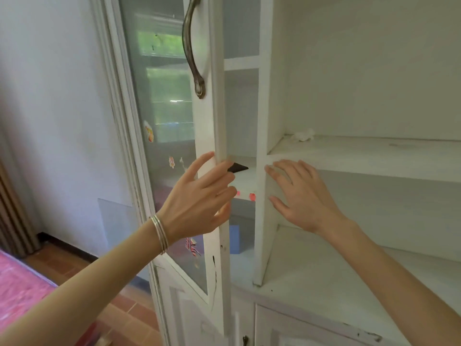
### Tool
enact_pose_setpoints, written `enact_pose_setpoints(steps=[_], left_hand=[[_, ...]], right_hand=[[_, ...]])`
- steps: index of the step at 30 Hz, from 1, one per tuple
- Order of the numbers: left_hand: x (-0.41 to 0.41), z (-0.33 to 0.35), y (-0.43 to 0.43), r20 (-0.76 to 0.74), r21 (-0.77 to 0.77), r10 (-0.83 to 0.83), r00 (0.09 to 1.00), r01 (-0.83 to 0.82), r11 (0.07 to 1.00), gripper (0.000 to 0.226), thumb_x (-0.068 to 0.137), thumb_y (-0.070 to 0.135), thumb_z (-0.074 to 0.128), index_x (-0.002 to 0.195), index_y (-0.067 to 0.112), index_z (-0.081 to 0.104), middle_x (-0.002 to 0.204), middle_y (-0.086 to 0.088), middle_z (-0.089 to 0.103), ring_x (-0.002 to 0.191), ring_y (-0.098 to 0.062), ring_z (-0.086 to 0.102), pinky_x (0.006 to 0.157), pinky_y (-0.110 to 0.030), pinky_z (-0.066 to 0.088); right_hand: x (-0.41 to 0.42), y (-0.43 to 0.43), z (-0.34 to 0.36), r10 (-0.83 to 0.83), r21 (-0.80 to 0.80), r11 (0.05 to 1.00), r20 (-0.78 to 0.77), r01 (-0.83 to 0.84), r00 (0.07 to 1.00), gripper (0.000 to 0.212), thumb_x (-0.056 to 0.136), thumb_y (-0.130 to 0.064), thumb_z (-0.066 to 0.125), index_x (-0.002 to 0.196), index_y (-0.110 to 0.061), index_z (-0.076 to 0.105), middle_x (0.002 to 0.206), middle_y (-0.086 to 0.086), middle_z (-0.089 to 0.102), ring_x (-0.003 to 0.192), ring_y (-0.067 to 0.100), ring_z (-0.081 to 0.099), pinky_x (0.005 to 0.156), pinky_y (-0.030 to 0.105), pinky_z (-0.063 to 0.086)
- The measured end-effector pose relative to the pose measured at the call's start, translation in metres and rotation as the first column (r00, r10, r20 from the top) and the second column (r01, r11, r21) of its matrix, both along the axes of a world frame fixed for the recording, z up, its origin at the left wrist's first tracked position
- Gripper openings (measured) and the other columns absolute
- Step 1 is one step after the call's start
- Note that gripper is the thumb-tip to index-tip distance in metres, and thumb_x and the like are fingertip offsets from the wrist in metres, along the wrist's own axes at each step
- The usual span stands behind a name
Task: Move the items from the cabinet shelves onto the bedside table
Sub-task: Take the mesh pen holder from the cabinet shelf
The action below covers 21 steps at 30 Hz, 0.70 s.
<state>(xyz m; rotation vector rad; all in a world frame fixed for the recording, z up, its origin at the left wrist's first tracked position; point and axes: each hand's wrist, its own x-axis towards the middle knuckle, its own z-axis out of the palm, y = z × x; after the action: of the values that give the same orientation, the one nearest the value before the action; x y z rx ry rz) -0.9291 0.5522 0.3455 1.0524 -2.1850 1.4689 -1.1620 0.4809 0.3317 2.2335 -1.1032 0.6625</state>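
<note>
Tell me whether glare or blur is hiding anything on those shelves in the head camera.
Head view: the glass door mirrors a bright window and greenery, masking much of what lies behind it; head view: light on the open shelves is soft and even, so the dark item beside the left hand reads clearly; head view: the pink bedding at lower left is blurred.

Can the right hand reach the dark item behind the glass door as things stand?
Probably not yet. The dark item lies in the narrow gap between the door and the divider; the left hand covers that gap, and the right hand is right of the divider.
</note>
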Motion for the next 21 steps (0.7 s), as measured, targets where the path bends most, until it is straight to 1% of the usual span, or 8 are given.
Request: enact_pose_setpoints(steps=[5,9,13,15,18,21], left_hand=[[0.037,-0.005,0.045,-0.017,-0.033,-0.04,0.999,0.04,0.999,0.02,0.087,0.023,0.049,0.088,0.013,0.066,0.107,-0.007,0.065,0.129,-0.026,0.039,0.113,-0.049,0.021],[0.069,-0.003,0.076,0.002,-0.054,-0.07,0.998,0.07,0.996,0.019,0.086,0.023,0.05,0.089,0.014,0.065,0.107,-0.007,0.065,0.13,-0.027,0.041,0.11,-0.05,0.026],[0.105,-0.005,0.104,-0.026,-0.08,-0.116,0.993,0.114,0.99,0.016,0.083,0.023,0.052,0.086,0.014,0.066,0.106,-0.006,0.066,0.128,-0.026,0.044,0.107,-0.052,0.03],[0.125,-0.007,0.117,-0.037,-0.086,-0.127,0.991,0.124,0.989,0.017,0.083,0.023,0.053,0.085,0.014,0.067,0.107,-0.006,0.067,0.128,-0.026,0.045,0.105,-0.051,0.033],[0.156,-0.009,0.135,-0.05,-0.077,-0.112,0.992,0.108,0.991,0.019,0.084,0.023,0.053,0.088,0.014,0.068,0.11,-0.007,0.065,0.13,-0.027,0.043,0.105,-0.053,0.033],[0.185,-0.012,0.15,-0.069,-0.051,-0.071,0.995,0.068,0.996,0.019,0.086,0.025,0.053,0.091,0.014,0.068,0.113,-0.007,0.064,0.135,-0.027,0.037,0.106,-0.054,0.032]], right_hand=[[0.046,0.032,0.0,0.064,-0.015,0.998,0.016,-0.064,0.998,0.054,0.084,-0.04,0.036,0.128,-0.011,0.051,0.124,0.013,0.056,0.116,0.029,0.049,0.104,0.047,0.032],[0.088,0.06,-0.001,0.08,-0.003,0.997,-0.004,-0.08,0.997,0.054,0.083,-0.042,0.035,0.126,-0.013,0.051,0.124,0.01,0.057,0.117,0.027,0.049,0.102,0.042,0.026],[0.121,0.089,-0.006,0.059,0.01,0.998,0.005,-0.059,0.998,0.055,0.082,-0.043,0.035,0.125,-0.013,0.054,0.123,0.01,0.058,0.115,0.028,0.052,0.101,0.041,0.026],[0.136,0.104,-0.011,0.046,0.031,0.998,0.023,-0.047,0.999,0.056,0.082,-0.044,0.035,0.127,-0.015,0.053,0.124,0.009,0.057,0.116,0.027,0.052,0.102,0.041,0.026],[0.16,0.124,-0.018,0.047,0.035,0.998,0.048,-0.049,0.998,0.057,0.084,-0.046,0.034,0.129,-0.016,0.051,0.126,0.008,0.055,0.118,0.025,0.05,0.104,0.045,0.031],[0.186,0.144,-0.019,0.061,-0.001,0.998,0.042,-0.061,0.997,0.056,0.085,-0.045,0.033,0.128,-0.014,0.052,0.124,0.009,0.057,0.115,0.026,0.052,0.101,0.048,0.038]])
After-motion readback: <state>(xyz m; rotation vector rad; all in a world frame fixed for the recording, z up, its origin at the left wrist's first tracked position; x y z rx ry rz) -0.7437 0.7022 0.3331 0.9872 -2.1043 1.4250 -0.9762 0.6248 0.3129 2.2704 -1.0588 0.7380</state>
